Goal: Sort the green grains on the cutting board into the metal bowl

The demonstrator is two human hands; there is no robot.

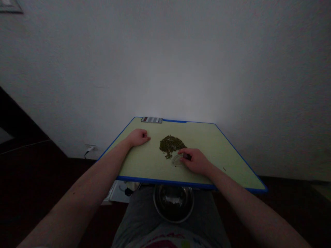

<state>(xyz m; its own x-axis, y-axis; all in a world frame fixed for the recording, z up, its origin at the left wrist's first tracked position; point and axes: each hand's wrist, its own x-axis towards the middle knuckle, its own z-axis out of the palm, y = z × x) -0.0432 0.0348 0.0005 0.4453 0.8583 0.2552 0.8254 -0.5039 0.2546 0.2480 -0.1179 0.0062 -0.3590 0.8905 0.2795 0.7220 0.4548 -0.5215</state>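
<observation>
Just beyond the right hand (197, 161), most green pieces (170, 143) sit in one pile on the board (219, 148), a few strays nearer the fingers; no sorted second heap seen. Below the grip, past the board's near edge, metal bowl (190, 206), contents too dark to tell. Right grip narrow, pinching a clear curved tool (177, 161). Left of it, left hand (139, 137) rests on board, fingers curled; can't tell how closed.

Dim overall | soft pale glow mid-wall | dark, grainy corners | glare in metal bowl (173, 203) | wide-angle stretch at edges
</observation>
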